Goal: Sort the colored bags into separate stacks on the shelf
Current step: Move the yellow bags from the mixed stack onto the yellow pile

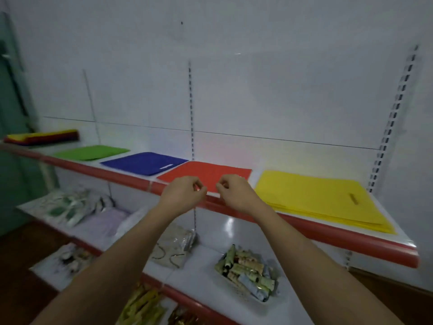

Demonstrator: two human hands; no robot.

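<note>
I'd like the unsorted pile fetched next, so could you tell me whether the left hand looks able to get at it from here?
Probably not without stepping left: the mixed pile lies at the shelf's far left end, beyond the green bag, while the left hand hovers by the red bag.

A shop: slotted retail shelving (328, 233) holding packaged goods (248, 270).

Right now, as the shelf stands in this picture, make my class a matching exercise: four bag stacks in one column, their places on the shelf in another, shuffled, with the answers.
Things:
1. green stack
2. blue stack
3. red stack
4. yellow stack

Places:
A. under both hands
B. farthest right
C. just right of the mixed pile
D. between green and red

Pairs: 1-C, 2-D, 3-A, 4-B

The left hand and right hand hover at the red stack's front edge.
</note>
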